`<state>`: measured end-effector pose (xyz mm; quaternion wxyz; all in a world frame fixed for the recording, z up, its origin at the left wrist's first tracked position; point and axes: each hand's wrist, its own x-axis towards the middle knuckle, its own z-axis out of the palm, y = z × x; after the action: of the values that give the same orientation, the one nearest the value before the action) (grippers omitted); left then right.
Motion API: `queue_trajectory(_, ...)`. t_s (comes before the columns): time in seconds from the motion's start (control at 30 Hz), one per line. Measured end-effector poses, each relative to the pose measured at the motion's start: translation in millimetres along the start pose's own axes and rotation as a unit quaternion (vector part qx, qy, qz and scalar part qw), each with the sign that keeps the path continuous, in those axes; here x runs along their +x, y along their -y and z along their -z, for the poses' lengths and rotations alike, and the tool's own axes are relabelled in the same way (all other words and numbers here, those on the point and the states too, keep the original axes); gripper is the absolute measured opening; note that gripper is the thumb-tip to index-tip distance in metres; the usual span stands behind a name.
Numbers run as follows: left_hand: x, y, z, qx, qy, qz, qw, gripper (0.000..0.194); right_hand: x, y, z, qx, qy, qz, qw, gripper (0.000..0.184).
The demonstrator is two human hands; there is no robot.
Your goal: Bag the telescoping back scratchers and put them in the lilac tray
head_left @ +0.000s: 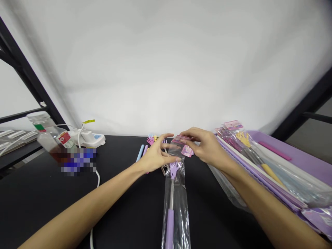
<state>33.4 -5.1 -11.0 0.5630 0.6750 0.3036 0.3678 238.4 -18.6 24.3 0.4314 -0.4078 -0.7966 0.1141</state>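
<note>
Clear plastic bag (175, 211) lies along the black tabletop (46, 204), directly in front of the person, its upper end lifted between both hands. Inside it is a telescopic back scratcher (171, 197) with a lilac handle, a metal shaft and a small lilac hand-shaped head. A pink header card (180, 139) and a pink label (187, 150) sit at the bag's top end.

The right hand (207, 145) comes in from above the card, its thumb and fingers closed on that top end in a firm-looking pinch. The left hand (155, 155) curves against the bag's upper part from the other side, fingers spread; whether it is gripping or only touching, I cannot tell.

Just behind the hands lies a loose bunch of back scratchers (153, 140) with pink, yellow and blue heads. To the right, a purple tray (293, 152) holds more bagged back scratchers. Well to the left stand a plastic bottle (48, 135) and a white power strip (88, 137), its white cable (98, 180) trailing across the table.
</note>
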Motion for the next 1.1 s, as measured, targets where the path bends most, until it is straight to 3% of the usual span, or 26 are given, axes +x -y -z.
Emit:
queue_trajectory(0.2,2.2,1.3,-1.6,0.003,-0.026,0.040,0.999,0.072,13.5,5.2,15.6,-0.079,0.077,0.006,0.994,0.017)
queue_trajectory(0.3,3.6,-3.3,-2.4,0.021,-0.058,0.056,0.997,0.050,27.0,5.4,20.8,-0.097,0.101,0.017,0.990,0.021)
queue_trajectory(0.4,4.5,-9.5,-2.5,0.027,-0.083,0.059,0.994,0.033,39.2,3.2,20.3,-0.086,0.087,0.022,0.992,0.023)
queue_trajectory(0.6,6.1,-12.1,-2.2,0.016,-0.108,0.052,0.993,0.030,43.7,-2.8,16.7,0.009,0.072,-0.021,0.997,0.006)
queue_trajectory(0.73,2.2,-20.6,-7.2,0.069,-0.132,0.066,0.987,0.020,41.4,-3.8,20.9,0.065,0.122,-0.065,0.988,0.018)
queue_trajectory(0.9,0.1,-24.4,-9.0,0.136,-0.138,0.037,0.980,0.016,43.1,-1.9,27.8,0.028,0.177,-0.083,0.980,0.021)
queue_trajectory(1.1,5.6,-9.5,-2.2,0.118,-0.133,0.017,0.984,0.023,41.1,-1.5,31.7,-0.006,0.219,-0.061,0.974,0.031)
